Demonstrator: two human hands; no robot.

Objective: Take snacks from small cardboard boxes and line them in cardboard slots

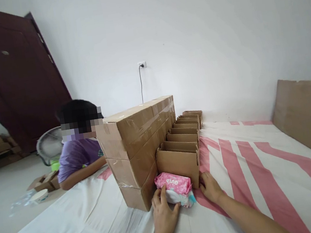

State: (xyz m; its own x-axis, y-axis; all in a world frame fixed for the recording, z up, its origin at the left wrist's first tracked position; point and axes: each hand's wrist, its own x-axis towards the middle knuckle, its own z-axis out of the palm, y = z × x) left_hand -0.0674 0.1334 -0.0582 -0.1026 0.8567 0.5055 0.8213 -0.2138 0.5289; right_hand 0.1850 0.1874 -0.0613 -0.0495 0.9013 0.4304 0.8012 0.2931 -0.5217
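Note:
A pink and white soft pack [174, 188] lies on the striped sheet in front of a row of open cardboard boxes [181, 147]. My left hand [163, 213] grips the pack's near left side, fingers curled over it. My right hand [210, 187] rests just right of the pack, fingers against the lower corner of the nearest open box [178, 163]. A stacked wall of sealed cardboard cartons [136, 146] stands along the left of the row.
The white sheet with pink stripes [253, 168] covers the surface. Another person in a purple shirt [76, 155] leans on its left edge. A flat cardboard sheet [310, 116] stands at the right. A fan [49, 145], a bowl [41, 195] and a dark door [12, 75] are at left.

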